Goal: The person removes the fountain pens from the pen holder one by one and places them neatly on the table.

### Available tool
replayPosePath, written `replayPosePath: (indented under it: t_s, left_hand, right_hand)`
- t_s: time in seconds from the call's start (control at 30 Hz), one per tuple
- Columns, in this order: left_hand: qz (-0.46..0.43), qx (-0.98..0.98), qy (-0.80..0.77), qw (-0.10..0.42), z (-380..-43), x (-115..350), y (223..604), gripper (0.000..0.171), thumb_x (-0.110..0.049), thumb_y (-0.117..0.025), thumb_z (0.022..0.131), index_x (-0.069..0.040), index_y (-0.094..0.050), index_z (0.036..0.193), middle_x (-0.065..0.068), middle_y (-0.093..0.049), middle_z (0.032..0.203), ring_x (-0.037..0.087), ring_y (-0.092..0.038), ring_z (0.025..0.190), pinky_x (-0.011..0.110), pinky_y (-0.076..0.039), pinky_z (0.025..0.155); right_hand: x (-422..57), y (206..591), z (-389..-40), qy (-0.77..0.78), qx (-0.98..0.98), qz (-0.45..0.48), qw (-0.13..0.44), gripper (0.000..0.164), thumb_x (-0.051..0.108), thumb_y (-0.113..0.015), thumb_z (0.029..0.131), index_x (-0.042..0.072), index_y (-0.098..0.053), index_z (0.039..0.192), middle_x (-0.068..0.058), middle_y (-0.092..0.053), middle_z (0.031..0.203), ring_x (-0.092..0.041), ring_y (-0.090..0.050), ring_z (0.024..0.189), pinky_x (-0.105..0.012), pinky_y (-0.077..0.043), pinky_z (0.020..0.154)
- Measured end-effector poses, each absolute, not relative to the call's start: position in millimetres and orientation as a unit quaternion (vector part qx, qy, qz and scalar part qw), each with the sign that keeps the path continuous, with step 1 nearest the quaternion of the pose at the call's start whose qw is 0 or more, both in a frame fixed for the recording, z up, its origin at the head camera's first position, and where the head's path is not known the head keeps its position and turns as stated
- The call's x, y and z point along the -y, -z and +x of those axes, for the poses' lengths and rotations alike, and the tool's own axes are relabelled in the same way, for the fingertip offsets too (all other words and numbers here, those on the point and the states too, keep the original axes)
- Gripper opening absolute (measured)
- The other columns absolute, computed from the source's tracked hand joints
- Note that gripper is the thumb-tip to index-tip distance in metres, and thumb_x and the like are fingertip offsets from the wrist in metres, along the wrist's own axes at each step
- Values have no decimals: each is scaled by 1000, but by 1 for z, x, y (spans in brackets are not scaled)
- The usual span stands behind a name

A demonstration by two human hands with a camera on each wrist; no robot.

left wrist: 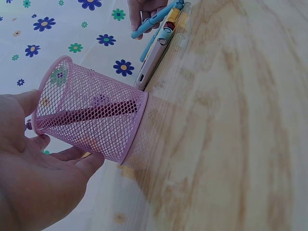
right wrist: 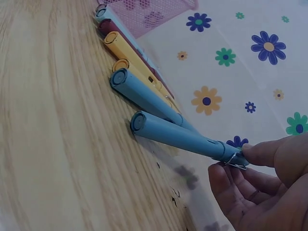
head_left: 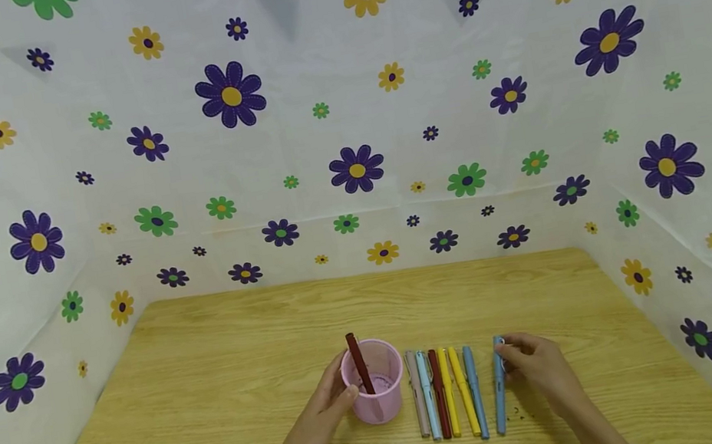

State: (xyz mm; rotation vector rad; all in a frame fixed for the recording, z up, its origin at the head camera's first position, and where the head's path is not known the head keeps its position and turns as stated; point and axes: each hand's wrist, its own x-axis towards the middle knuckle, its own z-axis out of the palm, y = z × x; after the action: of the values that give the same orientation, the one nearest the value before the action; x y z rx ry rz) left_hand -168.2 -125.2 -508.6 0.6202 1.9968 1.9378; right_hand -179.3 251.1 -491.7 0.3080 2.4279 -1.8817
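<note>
My left hand (head_left: 321, 411) grips a pink mesh pen cup (head_left: 378, 407) from its left side, thumb near the rim and fingers around the wall. One dark red pen (head_left: 359, 363) leans inside the cup, its top above the rim. With thumb and fingers, my right hand (head_left: 541, 365) pinches a blue pen (head_left: 499, 393) at its clip end. In the right wrist view that blue pen (right wrist: 178, 138) slants, its far end close over the wood. Beside it another blue pen (head_left: 476, 393) ends the row on the table.
Between cup and right hand lie a grey pen (head_left: 418, 398), a light blue pen (head_left: 429, 400), a dark red pen (head_left: 441, 399) and two yellow pens, one yellow pen (head_left: 450, 397) straighter. Dark specks dot the wooden table (head_left: 243, 348). A flowered cloth (head_left: 287, 140) stands around the back and sides.
</note>
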Motion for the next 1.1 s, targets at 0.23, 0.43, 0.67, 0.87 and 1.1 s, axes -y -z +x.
replayPosePath:
  t_s: [0.23,0.43,0.67,0.87,1.1]
  left_hand:
    - [214,-696,-671,143,-168,124,509,62,-13,-43,112,-10,-12,166,24,-19,168,40,-20,154,53,-22,122]
    - [214,-694,-672,144,-168,125,509,62,-13,-43,112,-11,-12,166,24,-19,168,40,-20,154,54,-23,122]
    - [216,-698,-668,141,-169,125,510,62,-12,-43,112,-11,-12,166,24,-18,168,41,-19,154,55,-22,122]
    - [215,-699,-667,139,-169,125,510,62,-13,-43,112,-12,-12,167,23,-19,168,40,-19,154,54,-22,122]
    - [213,-700,-667,140,-168,126,509,63,-14,-43,112,-12,-11,167,24,-19,168,42,-20,154,55,-23,122]
  right_hand:
    - [-243,494,-182,580,-807,107,13,41,10,-65,103,-17,-57,133,-12,-68,89,-17,-65,73,-30,-60,61]
    - [-239,497,-184,560,-822,107,-1,39,8,-66,101,-17,-59,130,-13,-70,88,-18,-66,74,-31,-60,60]
    - [-235,499,-184,542,-834,103,-10,38,9,-68,100,-17,-62,127,-13,-69,86,-19,-66,72,-31,-60,59]
    - [-234,502,-184,535,-839,105,-10,38,11,-68,100,-16,-63,126,-12,-69,86,-19,-66,70,-30,-59,57]
    - [-233,504,-184,522,-847,105,-21,36,10,-69,99,-16,-64,124,-12,-70,84,-19,-65,64,-28,-57,53]
